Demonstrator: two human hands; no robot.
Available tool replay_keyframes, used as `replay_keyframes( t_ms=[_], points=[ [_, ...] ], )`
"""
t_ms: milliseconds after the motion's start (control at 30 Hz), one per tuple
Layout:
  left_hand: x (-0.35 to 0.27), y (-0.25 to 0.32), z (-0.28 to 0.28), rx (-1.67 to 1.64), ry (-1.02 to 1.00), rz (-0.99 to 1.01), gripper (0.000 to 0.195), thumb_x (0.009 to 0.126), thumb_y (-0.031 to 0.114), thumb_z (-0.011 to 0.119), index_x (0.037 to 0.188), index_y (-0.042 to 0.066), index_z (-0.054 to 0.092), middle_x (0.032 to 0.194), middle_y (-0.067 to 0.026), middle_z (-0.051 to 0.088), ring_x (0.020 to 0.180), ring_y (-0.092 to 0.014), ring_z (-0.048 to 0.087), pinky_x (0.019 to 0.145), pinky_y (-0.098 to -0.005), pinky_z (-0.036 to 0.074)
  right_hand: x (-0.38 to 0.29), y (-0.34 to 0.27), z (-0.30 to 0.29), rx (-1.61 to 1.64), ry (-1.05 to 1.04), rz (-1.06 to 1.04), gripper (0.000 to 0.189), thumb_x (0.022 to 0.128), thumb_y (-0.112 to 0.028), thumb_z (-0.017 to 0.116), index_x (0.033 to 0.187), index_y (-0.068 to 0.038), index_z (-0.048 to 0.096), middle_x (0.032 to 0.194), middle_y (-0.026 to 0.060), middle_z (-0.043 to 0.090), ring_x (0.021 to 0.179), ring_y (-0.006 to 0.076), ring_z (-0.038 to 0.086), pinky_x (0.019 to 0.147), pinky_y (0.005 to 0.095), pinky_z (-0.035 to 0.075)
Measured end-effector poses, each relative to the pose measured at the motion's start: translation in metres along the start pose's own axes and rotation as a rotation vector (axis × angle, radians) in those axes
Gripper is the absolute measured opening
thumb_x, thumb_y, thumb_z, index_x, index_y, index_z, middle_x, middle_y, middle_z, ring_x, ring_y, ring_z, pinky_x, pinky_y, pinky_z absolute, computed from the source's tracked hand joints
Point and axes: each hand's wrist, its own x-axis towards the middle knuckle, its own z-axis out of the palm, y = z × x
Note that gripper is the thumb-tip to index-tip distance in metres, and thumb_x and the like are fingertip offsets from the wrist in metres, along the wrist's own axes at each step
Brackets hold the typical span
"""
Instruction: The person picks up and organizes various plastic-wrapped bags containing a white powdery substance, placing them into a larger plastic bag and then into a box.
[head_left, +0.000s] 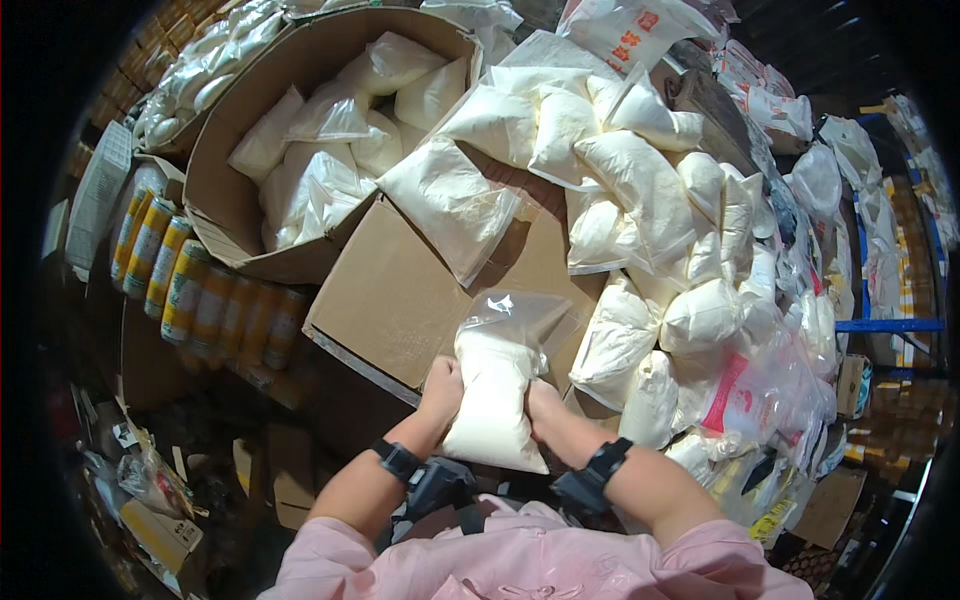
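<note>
A clear plastic bag of white powder (491, 382) is held close in front of my body, over the near edge of the cardboard surface (390, 292). My left hand (442, 394) grips its left side with curled fingers. On the opposite side, my right hand (543, 405) grips the bag too; its fingers are partly hidden behind it. The bag's upper end is slack, unfilled film. Just beyond it, another powder bag (450, 202) lies flat on the cardboard. To the right is a heap of similar filled bags (637, 195).
A large open cardboard box (225, 217) at the upper left holds several powder bags. Yellow-and-white cylindrical packs (184, 285) stand in a row below it. Loose plastic bags with pink print (739, 397) lie at the right. Cardboard scraps (161, 529) litter the lower left.
</note>
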Motion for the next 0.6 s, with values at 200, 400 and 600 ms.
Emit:
replay_keyframes(
  t_ms=[200, 400, 600],
  points=[
    [-0.118, 0.062, -0.041, -0.025, -0.601, 0.096, 0.028, 0.086, 0.019, 0.054, 0.103, -0.003, 0.053, 0.096, -0.0102, 0.06, 0.09, -0.016, 0.055, 0.077, -0.0296, 0.044, -0.096, -0.051, -0.056, -1.117, -0.286, -0.439, 0.027, 0.085, -0.022, 0.047, 0.075, 0.001, 0.057, 0.062, 0.0106, 0.056, 0.054, 0.0211, 0.053, 0.053, 0.0342, 0.041],
    [-0.129, 0.095, -0.055, -0.182, -0.576, 0.051, 0.032, 0.081, 0.018, 0.058, 0.105, -0.002, 0.054, 0.094, -0.0122, 0.063, 0.086, -0.016, 0.058, 0.076, -0.0289, 0.045, -0.136, -0.068, -0.047, -1.112, -0.295, -0.597, 0.033, 0.085, -0.027, 0.045, 0.073, 0.001, 0.057, 0.066, 0.0182, 0.057, 0.059, 0.0294, 0.054, 0.058, 0.0358, 0.042],
    [-0.112, 0.123, -0.042, -0.198, -0.549, 0.059, 0.019, 0.085, 0.01, 0.047, 0.093, -0.003, 0.058, 0.08, -0.0054, 0.061, 0.073, -0.012, 0.056, 0.064, -0.0252, 0.045, -0.115, -0.075, -0.07, -0.942, -0.358, -0.494, 0.017, 0.08, -0.011, 0.05, 0.086, 0.002, 0.06, 0.072, 0.0062, 0.063, 0.069, 0.0209, 0.061, 0.066, 0.0324, 0.048]
  ],
)
